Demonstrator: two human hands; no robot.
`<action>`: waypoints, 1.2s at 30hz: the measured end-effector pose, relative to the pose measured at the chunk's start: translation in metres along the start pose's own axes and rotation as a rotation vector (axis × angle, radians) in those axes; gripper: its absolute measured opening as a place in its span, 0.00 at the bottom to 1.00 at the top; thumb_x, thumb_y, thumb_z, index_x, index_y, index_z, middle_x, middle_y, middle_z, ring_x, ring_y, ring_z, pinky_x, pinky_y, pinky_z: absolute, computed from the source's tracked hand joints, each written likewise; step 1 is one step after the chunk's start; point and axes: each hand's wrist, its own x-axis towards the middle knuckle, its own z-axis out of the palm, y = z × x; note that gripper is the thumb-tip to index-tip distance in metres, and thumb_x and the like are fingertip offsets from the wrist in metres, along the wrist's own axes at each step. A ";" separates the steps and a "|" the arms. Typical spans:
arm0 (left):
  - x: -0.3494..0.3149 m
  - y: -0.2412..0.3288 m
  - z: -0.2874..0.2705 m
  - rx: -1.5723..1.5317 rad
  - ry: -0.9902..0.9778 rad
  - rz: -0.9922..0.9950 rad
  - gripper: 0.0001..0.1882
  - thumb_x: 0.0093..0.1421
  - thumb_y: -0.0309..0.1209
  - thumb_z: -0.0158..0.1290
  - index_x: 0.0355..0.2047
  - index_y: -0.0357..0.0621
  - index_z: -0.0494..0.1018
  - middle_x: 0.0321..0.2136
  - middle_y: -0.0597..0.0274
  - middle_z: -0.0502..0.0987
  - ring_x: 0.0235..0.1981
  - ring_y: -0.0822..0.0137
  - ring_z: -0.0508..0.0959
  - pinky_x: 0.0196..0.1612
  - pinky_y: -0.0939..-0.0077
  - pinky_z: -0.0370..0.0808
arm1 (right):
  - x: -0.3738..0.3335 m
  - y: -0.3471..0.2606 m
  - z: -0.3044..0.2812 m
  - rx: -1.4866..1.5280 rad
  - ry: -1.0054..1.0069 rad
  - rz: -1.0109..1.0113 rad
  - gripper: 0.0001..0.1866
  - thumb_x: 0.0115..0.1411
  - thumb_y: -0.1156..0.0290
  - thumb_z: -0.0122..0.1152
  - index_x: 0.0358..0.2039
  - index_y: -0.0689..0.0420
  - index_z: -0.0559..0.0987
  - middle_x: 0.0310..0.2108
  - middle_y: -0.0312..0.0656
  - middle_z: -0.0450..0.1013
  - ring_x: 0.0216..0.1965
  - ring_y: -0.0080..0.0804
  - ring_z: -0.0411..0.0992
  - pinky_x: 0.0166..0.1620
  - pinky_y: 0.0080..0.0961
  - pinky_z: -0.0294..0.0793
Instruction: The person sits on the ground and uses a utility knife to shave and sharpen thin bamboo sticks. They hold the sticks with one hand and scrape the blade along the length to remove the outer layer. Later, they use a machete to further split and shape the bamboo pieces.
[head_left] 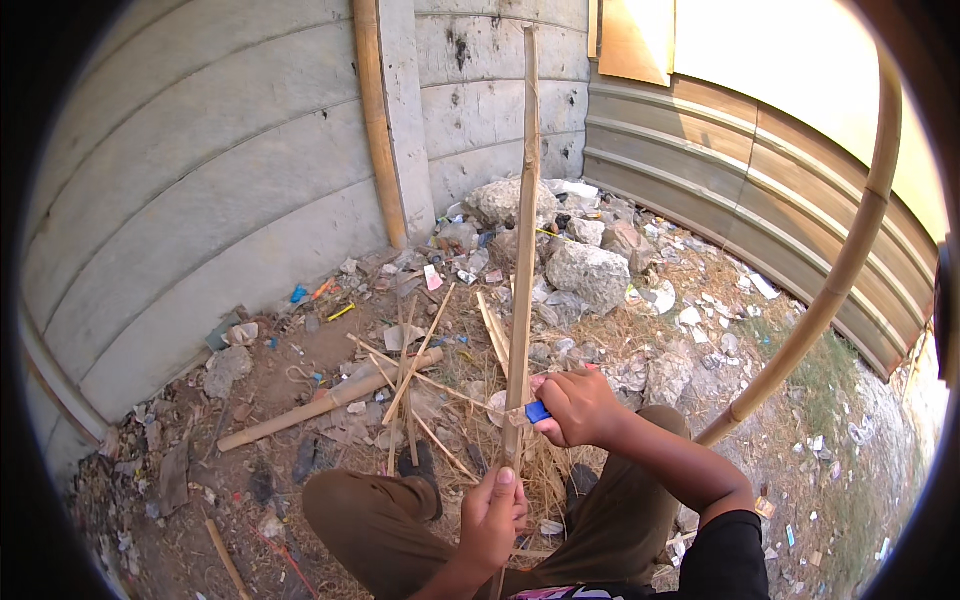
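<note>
A long bamboo strip stands nearly upright in front of me, its far end rising toward the wall. Its lower part is gripped in my left hand, thumb lying along the strip. My right hand is closed around a blue-handled knife, just above the left hand. The knife's front end meets the strip's right edge; the blade itself is hard to make out. Between and beyond my bent knees, several thin bamboo strips lie crossed over a thicker bamboo pole.
A grey concrete panel wall stands left, with an upright bamboo post against it. Rocks and litter are heaped in the corner. Metal sheeting closes off the right. A curved bamboo pole leans up at my right.
</note>
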 end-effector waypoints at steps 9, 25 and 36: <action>-0.008 0.001 0.010 0.051 -0.043 0.025 0.22 0.75 0.48 0.39 0.31 0.43 0.64 0.17 0.70 0.59 0.15 0.80 0.58 0.19 0.84 0.55 | 0.033 0.039 -0.035 -0.177 0.137 0.357 0.22 0.72 0.52 0.44 0.29 0.56 0.68 0.17 0.42 0.66 0.15 0.43 0.68 0.19 0.37 0.66; -0.013 0.004 0.001 0.048 -0.045 0.039 0.23 0.75 0.50 0.39 0.30 0.44 0.63 0.17 0.70 0.58 0.16 0.80 0.58 0.18 0.84 0.56 | 0.027 0.020 -0.025 -0.209 0.075 0.032 0.27 0.69 0.44 0.44 0.26 0.56 0.70 0.19 0.40 0.64 0.16 0.40 0.67 0.21 0.36 0.68; -0.010 -0.003 0.014 0.064 -0.111 0.004 0.23 0.75 0.49 0.39 0.30 0.44 0.63 0.17 0.71 0.58 0.16 0.80 0.57 0.19 0.83 0.55 | 0.078 0.097 -0.071 -0.367 0.298 0.433 0.19 0.74 0.55 0.42 0.31 0.57 0.67 0.13 0.44 0.67 0.14 0.48 0.70 0.18 0.40 0.66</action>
